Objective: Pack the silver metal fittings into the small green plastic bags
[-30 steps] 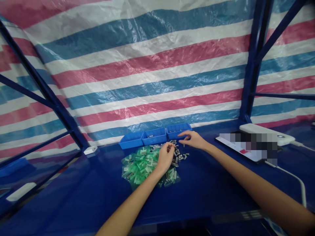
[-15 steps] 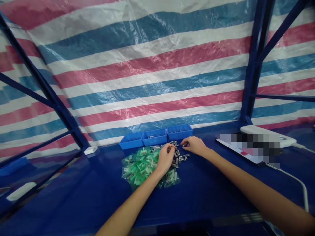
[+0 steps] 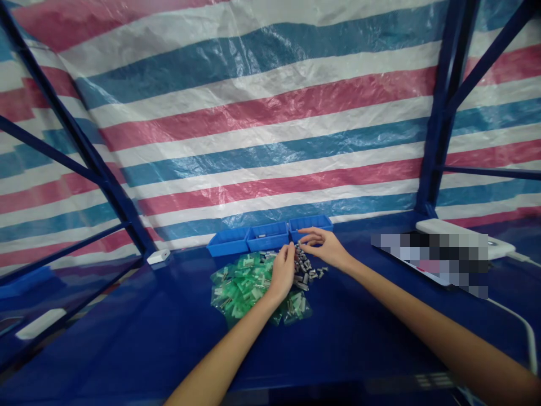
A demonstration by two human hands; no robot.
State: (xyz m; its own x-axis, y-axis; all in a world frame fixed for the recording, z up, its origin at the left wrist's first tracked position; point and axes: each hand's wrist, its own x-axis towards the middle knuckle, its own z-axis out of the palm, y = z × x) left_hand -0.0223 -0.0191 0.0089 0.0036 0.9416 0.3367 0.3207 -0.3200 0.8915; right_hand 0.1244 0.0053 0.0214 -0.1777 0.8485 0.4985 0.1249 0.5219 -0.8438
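My left hand [image 3: 284,272] is closed, its fingers pressed together at the right side of a heap of small clear-green plastic bags [image 3: 240,287]. Whatever it may pinch is hidden behind the fingers. Close by, my right hand [image 3: 324,247] has its index finger and thumb apart, the fingertips pointing left toward my left hand. Small metal parts [image 3: 305,262] lie loose on the table below and between the hands. Several of the green bags hold slim metallic pieces. A single bag [image 3: 297,307] lies at the heap's near right edge.
Three joined blue bins [image 3: 268,237] stand behind the heap, with small parts in the middle one. At right lie a partly blurred phone-like device [image 3: 412,262] and a white power bank [image 3: 499,246] with a cable. A white adapter [image 3: 158,256] sits left, near blue frame posts [image 3: 431,141].
My right hand has moved left toward my left hand, and its fingers have spread. My left hand stays nearly in place with its fingers straighter. The view has shifted slightly.
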